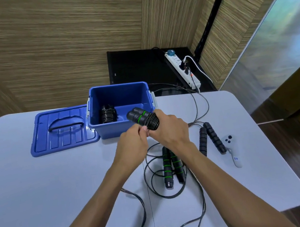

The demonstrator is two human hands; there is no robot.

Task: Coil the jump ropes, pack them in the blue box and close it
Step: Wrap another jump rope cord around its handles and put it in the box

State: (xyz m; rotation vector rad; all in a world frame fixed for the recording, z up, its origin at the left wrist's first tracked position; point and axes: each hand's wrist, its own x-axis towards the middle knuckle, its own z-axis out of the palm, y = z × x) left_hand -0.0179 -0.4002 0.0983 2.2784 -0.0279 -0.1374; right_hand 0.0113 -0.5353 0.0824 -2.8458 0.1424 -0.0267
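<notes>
**Head view: second rope nearly wound, box waiting open**

Head camera looks down on a pale table (39,189). At far left the blue lid (61,129) lies flat beside the open blue box (119,96), where one coiled rope (108,113) already sits. Just in front of the box, the left hand (130,145) pinches closed on the cord end, while the right hand (169,128) is clamped around a green-ringed rope bundle (142,117). To finish well, I'd keep the turns tight and tuck the end before lowering it beside the first coil. Further right, a second green-ringed rope (171,166) and a black rope (210,137) lie loose, their cords trailing across the table and likely to snag. A white controller (232,151) rests near the right edge.
</notes>
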